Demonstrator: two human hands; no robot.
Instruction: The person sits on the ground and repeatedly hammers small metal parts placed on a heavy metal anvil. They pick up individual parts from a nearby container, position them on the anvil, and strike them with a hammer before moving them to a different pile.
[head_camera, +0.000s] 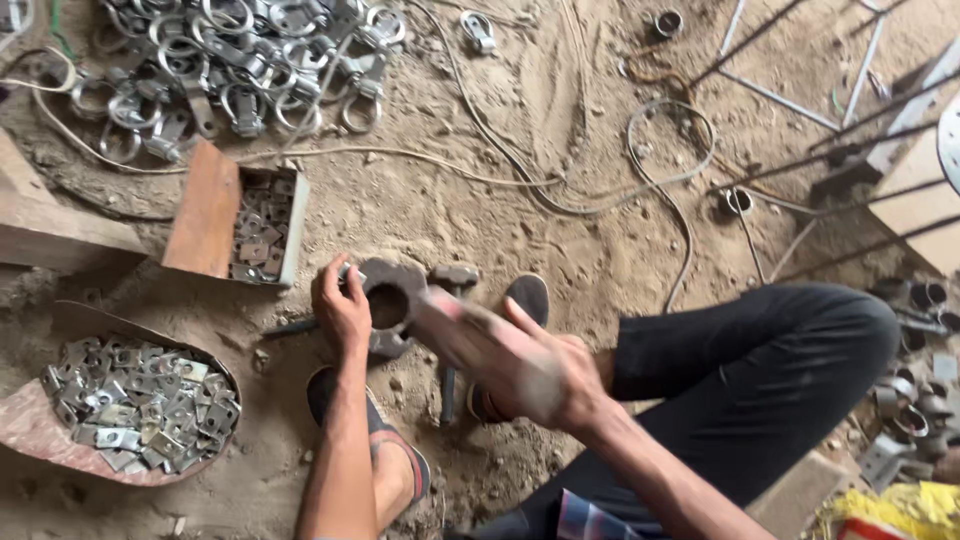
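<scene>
My left hand rests on the left rim of a rusty round metal block with a hole that sits on the sandy ground, and its fingertips pinch a small metal piece against it. My right hand is blurred, just right of the block, with fingers stretched toward it; nothing clear shows in it. A hammer lies on the ground behind the block, its handle running toward me under my right hand. My sandalled feet flank the block.
A curved tray of small flat metal plates lies at the left. A wooden box holds more plates. A heap of shiny metal ring clamps lies at the top. Cables and metal rods cross the sand at the right.
</scene>
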